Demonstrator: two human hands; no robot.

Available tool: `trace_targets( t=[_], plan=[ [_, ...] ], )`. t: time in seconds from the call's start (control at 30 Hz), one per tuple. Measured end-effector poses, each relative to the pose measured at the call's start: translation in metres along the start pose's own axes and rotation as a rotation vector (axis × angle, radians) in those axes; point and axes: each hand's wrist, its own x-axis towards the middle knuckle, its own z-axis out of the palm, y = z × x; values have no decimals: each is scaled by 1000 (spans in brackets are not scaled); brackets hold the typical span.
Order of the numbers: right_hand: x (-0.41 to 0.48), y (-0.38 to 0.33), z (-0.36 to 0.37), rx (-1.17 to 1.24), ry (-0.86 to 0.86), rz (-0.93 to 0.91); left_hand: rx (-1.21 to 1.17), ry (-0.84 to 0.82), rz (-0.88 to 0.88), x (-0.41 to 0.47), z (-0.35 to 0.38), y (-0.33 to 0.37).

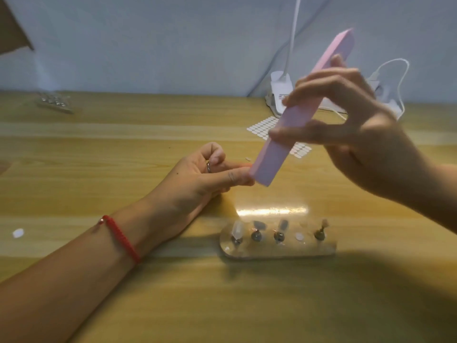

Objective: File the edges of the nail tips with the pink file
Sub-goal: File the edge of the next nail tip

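**Head view: filing is under way, with the file's lower end meeting the left hand's pinch**

The right hand (358, 125) is gripping the long, block-shaped pink file (299, 115) around its middle. The thumb is lying across the near face and the fingers are curling over the far side. The file is tilting steeply, its top end pointing up and away and its bottom end touching the fingertips of the left hand (197, 177).

The left forearm is resting on the light wooden table (123, 149) and a red braided bracelet (121, 237) is sitting on the wrist. The thumb and forefinger are pressing together, apparently on a nail tip. The piece itself is hidden between the fingers and the file, so its edge cannot be made out. The other fingers are curling inward.

This looks like the stroking step on a single tip. The next move probably calls for short, light passes along the edge, with the left pinch firm and the tip being turned to present a fresh side.

More nail tips (237, 231) are standing on metal pegs in a clear, oblong acrylic holder (277, 251) just in front of the hands, probably waiting their turn.
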Motion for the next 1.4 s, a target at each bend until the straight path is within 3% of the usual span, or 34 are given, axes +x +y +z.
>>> trace_targets(
  t=[0.33, 0.43, 0.57, 0.7, 0.8, 0.93, 1.07, 1.2, 1.33, 1.4],
  plan=[
    [7, -5, 4, 4, -82, -104, 15, 5, 17, 4, -4, -6],
    [10, 3, -1, 16, -50, 24, 6, 36, 11, 5, -7, -5],
    [8, -8, 6, 6, -114, -114, -2, 22, 3, 5, -6, -6],
    [14, 1, 2, -13, -40, -25, -28, 43, 2, 6, -8, -6],
    [10, -10, 10, 7, -116, -144, -13, 34, -3, 5, -6, -5],
    [19, 5, 1, 10, -45, -16, -37, 41, -8, 6, -9, -5],
    [14, -7, 9, 26, -109, -134, -30, 30, -4, 6, -7, -6],
    [22, 5, 2, 24, -54, -13, -66, 70, -26, 7, -10, -6],
    [20, -6, 10, 18, -129, -173, -58, 70, -26, 6, -7, -6],
    [27, 7, 1, 30, -90, -73, -60, 72, -26, 6, -8, -6]
  ],
)
